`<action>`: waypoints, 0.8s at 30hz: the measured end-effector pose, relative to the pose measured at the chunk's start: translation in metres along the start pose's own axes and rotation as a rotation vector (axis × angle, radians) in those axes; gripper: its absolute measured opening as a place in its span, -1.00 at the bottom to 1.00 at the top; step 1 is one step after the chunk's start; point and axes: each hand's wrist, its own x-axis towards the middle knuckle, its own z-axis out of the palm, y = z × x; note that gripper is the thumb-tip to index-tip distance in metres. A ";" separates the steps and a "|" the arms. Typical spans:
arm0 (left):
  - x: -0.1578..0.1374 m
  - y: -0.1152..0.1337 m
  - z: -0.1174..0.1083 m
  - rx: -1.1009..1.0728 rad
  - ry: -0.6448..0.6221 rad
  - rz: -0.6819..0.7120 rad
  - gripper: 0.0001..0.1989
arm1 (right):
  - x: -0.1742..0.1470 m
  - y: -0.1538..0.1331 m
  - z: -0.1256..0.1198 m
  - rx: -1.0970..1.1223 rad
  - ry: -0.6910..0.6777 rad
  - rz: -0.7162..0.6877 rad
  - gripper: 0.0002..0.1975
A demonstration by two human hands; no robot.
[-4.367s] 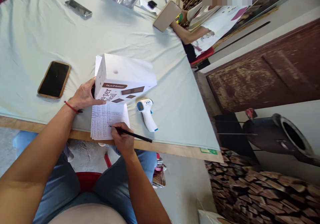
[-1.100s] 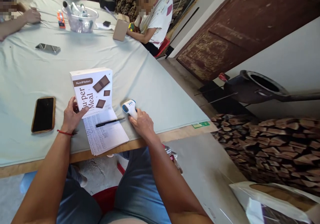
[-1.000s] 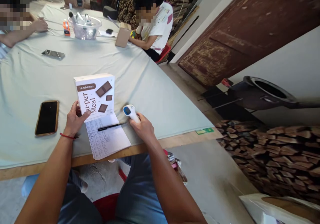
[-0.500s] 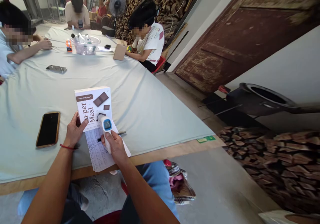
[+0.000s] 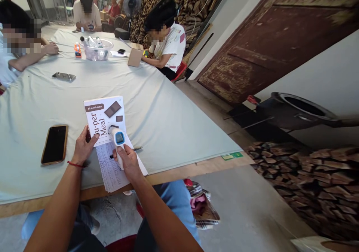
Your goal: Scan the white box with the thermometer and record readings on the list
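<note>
My left hand (image 5: 84, 146) grips the lower left corner of a white box (image 5: 108, 111) printed "NutriMotion", thumb on its front face. In my right hand (image 5: 129, 162) is a white infrared thermometer (image 5: 119, 137) with a blue-rimmed screen, its head over the lower right part of the box. What the screen reads is too small to tell. Under both lie handwritten sheets of paper (image 5: 110, 171), reaching over the table edge. A pen (image 5: 138, 148) lies across the papers, partly hidden behind my right hand.
A phone in a brown case (image 5: 54, 144) lies left of my left hand on the cloth-covered table (image 5: 179, 132). Farther back are another phone (image 5: 64, 76), a clear basin (image 5: 97, 51) of bottles and a cardboard box (image 5: 135, 55). Several people sit around the table.
The thermometer's screen looks paler than before. Both hands keep nearly the same place and hold; the whole view has shifted slightly.
</note>
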 end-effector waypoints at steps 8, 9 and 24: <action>0.000 0.004 -0.002 0.001 -0.010 0.003 -0.49 | -0.017 -0.016 -0.008 -0.034 0.004 -0.010 -0.59; 0.000 0.004 -0.002 0.002 -0.013 0.003 -0.49 | -0.021 -0.019 -0.012 -0.046 0.031 -0.024 -0.60; 0.004 -0.005 -0.006 0.030 -0.001 -0.034 -0.32 | -0.042 -0.049 -0.077 -0.193 0.363 -0.200 -0.60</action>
